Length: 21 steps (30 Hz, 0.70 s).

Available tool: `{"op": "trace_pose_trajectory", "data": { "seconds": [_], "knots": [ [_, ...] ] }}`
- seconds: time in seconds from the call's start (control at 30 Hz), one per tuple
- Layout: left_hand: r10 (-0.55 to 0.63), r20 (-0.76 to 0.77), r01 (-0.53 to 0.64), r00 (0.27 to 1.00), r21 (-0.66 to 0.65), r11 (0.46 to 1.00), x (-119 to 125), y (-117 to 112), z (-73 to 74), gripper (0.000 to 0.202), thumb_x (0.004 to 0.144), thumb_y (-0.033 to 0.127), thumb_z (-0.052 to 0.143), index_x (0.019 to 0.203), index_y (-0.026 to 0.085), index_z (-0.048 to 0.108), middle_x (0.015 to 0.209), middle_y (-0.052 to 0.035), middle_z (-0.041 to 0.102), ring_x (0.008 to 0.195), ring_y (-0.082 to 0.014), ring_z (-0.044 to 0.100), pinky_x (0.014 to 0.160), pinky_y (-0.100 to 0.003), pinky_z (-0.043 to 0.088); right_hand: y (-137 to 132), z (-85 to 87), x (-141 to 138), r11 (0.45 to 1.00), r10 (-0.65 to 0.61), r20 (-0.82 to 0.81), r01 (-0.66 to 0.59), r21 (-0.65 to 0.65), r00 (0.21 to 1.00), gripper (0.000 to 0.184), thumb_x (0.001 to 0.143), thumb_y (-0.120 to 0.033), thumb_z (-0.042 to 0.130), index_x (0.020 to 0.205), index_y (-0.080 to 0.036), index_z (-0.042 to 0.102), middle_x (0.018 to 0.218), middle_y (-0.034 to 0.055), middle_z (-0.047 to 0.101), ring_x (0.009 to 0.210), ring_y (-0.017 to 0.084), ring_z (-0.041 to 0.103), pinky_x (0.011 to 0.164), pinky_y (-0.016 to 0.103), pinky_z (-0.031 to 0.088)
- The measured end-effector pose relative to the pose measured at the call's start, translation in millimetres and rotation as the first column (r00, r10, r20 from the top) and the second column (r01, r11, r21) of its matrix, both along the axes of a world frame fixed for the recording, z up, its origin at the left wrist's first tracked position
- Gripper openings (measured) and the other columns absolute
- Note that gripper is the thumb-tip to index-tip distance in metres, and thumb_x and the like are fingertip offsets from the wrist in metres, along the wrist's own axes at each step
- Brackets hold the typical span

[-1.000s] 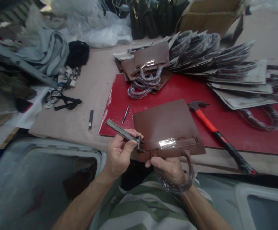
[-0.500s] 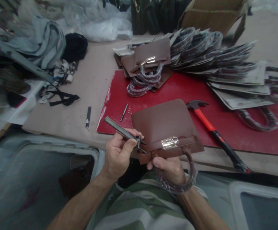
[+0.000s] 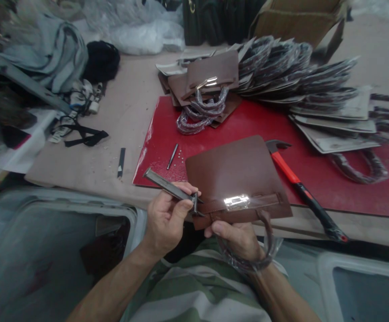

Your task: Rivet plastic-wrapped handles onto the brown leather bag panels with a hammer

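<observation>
My left hand [image 3: 166, 219] is closed around a grey metal tool [image 3: 167, 185], whose tip touches the left end of the strap on a brown leather bag panel [image 3: 233, 172]. My right hand [image 3: 238, 237] grips the panel's near edge from below, thumb on top. A shiny metal clasp [image 3: 236, 202] sits on the strap. The panel's plastic-wrapped handle [image 3: 264, 250] loops around my right wrist. The panel rests partly on a red mat [image 3: 248, 129].
A red-and-black hammer [image 3: 302, 190] lies on the mat to the right. A small punch [image 3: 172, 156] and a dark blade [image 3: 121, 162] lie to the left. Finished brown panels [image 3: 208, 78] and stacked pieces [image 3: 315, 85] fill the back. Plastic bins [image 3: 63, 250] stand below the table edge.
The panel has tilted slightly, so the strap and clasp lie flatter and shifted a little. Both hands keep their grips; the view has drifted slightly.
</observation>
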State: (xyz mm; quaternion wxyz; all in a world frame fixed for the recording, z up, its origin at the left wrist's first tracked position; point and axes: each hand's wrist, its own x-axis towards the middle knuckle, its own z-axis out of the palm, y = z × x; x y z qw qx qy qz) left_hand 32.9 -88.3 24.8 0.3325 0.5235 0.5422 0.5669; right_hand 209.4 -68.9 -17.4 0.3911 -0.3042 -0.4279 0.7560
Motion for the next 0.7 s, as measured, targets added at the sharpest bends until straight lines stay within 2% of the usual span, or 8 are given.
{"op": "trace_pose_trajectory", "data": {
  "seconds": [0.17,0.4,0.53,0.63,0.7],
  "knots": [
    [-0.002,-0.185,0.015,0.983,0.069,0.997,-0.1,1.1,-2.9,0.009,0.095,0.021,0.057,0.102,0.019,0.061,0.104,-0.0074,0.069,0.098,-0.0206,0.069,0.090,-0.035,0.057,0.9,-3.5,-1.0,1.000,-0.001,0.030,0.002,-0.011,1.000,0.022,0.082,-0.042,0.073,0.070,-0.025,0.076,0.073,0.0023,0.068,0.075,0.021,0.062,0.081,0.035,0.048],
    [0.010,-0.283,0.021,0.959,0.105,0.994,0.6,12.2,-4.8,0.010,0.093,0.019,0.056,0.102,0.019,0.061,0.103,-0.0083,0.070,0.098,-0.0209,0.069,0.090,-0.035,0.055,6.2,-4.7,0.4,0.999,0.031,0.113,-0.027,-0.037,0.993,0.031,0.083,-0.048,0.071,0.068,-0.022,0.076,0.077,0.0026,0.070,0.080,0.020,0.061,0.084,0.034,0.046],
    [-0.013,-0.287,0.047,0.958,0.112,0.993,0.0,31.0,0.2,0.011,0.091,0.019,0.057,0.101,0.019,0.062,0.100,-0.0075,0.072,0.093,-0.0191,0.070,0.084,-0.031,0.057,18.4,5.0,-2.0,0.998,0.001,0.144,0.008,-0.062,0.990,0.034,0.082,-0.051,0.070,0.066,-0.021,0.075,0.075,0.0035,0.068,0.078,0.020,0.060,0.080,0.034,0.047],
    [-0.026,-0.296,0.062,0.955,0.111,0.992,-1.1,50.9,2.5,0.013,0.089,0.018,0.057,0.100,0.019,0.063,0.098,-0.0066,0.073,0.089,-0.0182,0.070,0.080,-0.029,0.057,34.0,15.6,-8.1,0.997,-0.077,0.125,0.078,-0.007,0.989,0.030,0.080,-0.046,0.072,0.062,-0.022,0.073,0.078,0.0050,0.068,0.082,0.022,0.061,0.084,0.035,0.048],
    [-0.042,-0.302,0.068,0.953,0.077,0.995,-2.2,65.3,1.6,0.014,0.087,0.016,0.057,0.100,0.019,0.063,0.096,-0.0063,0.073,0.086,-0.0181,0.070,0.077,-0.029,0.056,45.8,20.9,-13.7,0.992,-0.127,0.096,0.128,-0.004,0.987,0.025,0.075,-0.043,0.075,0.063,-0.021,0.071,0.075,0.0048,0.068,0.077,0.021,0.060,0.078,0.035,0.050]
  ]
}}
